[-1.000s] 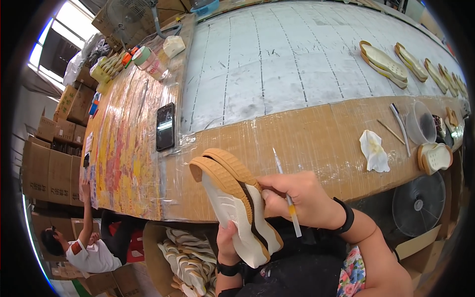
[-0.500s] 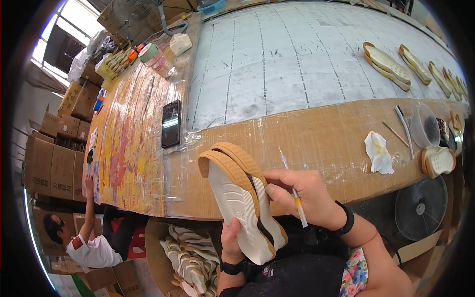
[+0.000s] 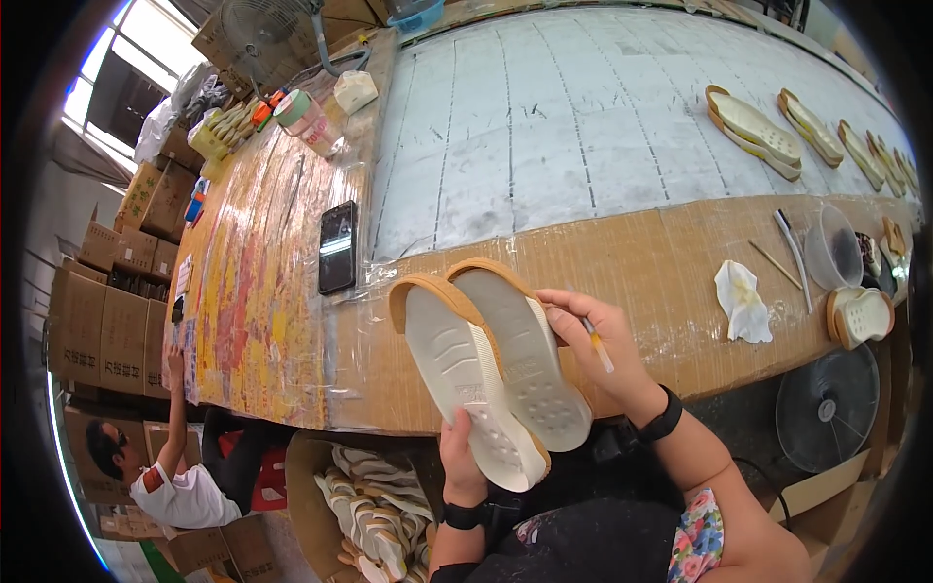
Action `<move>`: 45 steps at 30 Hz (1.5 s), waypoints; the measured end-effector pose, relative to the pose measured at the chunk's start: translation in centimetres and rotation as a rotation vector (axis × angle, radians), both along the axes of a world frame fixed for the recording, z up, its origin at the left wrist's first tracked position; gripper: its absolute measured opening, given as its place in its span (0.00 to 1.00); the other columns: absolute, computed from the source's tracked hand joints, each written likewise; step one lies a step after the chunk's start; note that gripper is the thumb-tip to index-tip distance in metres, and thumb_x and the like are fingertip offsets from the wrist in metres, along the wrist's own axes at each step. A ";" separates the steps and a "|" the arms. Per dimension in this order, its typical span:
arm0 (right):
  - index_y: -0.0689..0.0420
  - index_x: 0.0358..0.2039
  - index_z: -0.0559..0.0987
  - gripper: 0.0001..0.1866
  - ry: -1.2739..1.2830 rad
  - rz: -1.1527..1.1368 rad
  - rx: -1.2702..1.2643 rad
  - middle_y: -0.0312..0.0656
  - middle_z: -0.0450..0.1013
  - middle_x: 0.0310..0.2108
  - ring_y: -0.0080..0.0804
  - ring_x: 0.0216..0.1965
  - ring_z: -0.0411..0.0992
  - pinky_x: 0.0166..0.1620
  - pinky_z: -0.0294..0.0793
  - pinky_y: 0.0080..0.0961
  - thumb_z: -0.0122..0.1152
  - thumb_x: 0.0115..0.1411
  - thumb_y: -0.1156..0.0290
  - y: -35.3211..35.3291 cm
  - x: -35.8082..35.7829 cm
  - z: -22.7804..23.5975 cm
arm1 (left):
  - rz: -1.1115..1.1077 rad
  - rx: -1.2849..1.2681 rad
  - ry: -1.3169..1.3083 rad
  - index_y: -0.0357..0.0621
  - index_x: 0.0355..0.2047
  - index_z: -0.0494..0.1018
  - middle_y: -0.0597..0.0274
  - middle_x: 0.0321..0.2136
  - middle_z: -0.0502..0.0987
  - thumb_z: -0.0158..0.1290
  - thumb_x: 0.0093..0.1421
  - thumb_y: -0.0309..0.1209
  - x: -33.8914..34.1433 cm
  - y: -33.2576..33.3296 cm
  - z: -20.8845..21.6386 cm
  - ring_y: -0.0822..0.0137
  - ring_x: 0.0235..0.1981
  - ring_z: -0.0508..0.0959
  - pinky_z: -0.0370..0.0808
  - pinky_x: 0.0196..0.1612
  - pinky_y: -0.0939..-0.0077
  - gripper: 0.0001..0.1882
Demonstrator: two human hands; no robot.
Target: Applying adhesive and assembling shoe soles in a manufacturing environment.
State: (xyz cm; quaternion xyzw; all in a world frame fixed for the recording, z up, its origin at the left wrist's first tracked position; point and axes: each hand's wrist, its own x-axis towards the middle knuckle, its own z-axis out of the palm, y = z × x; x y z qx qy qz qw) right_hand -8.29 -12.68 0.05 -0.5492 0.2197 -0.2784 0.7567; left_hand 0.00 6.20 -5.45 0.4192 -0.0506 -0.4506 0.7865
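Two shoe soles with white insides and tan rims are held side by side over the table's front edge. The left shoe sole (image 3: 444, 342) rests in my left hand (image 3: 463, 464), whose thumb presses its inner face near the lower half. My right hand (image 3: 604, 342) pinches the side edge of the right shoe sole (image 3: 513, 340). Tucked among the right fingers is a slim pen-shaped tool (image 3: 600, 351) with a clear and yellow barrel; its tip is hidden. Both soles show their insides, and the left one overlaps the right one's edge.
A phone (image 3: 337, 248) lies left of the soles. Finished-looking soles (image 3: 753, 126) line the white sheet. At right are a stained tissue (image 3: 743, 301), a stick, a brush, a clear cup (image 3: 834, 246) and a fan (image 3: 826, 410). Below stands a box of soles (image 3: 374, 510); a person (image 3: 185, 486) sits left.
The right sole has swung away from the left one, so its inside now faces up. My right hand has turned with it, and the pen-shaped tool's tip has gone out of sight.
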 end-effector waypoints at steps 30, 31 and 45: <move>0.60 0.48 0.68 0.26 0.129 0.267 -0.489 0.48 0.73 0.28 0.31 0.26 0.72 0.32 0.70 0.20 0.62 0.48 0.70 1.7 -5.9 6.0 | 0.181 0.042 -0.549 0.50 0.60 0.34 0.60 0.50 0.57 0.64 0.38 0.28 -2.9 -6.6 8.1 0.64 0.49 0.62 0.62 0.50 0.69 0.57; 0.60 0.49 0.67 0.26 0.037 0.244 -0.450 0.48 0.72 0.26 0.34 0.23 0.71 0.29 0.69 0.22 0.60 0.49 0.69 1.9 -6.0 6.0 | 0.158 0.030 -0.492 0.48 0.60 0.36 0.59 0.51 0.56 0.64 0.38 0.25 -2.7 -6.4 8.3 0.64 0.50 0.61 0.62 0.51 0.70 0.56; 0.63 0.35 0.73 0.13 0.196 0.350 -0.573 0.44 0.70 0.19 0.35 0.19 0.70 0.24 0.69 0.23 0.54 0.46 0.77 0.1 -7.1 5.9 | 0.100 0.183 -0.668 0.43 0.59 0.35 0.55 0.51 0.56 0.63 0.37 0.22 -4.7 -6.0 9.0 0.64 0.48 0.64 0.65 0.48 0.70 0.56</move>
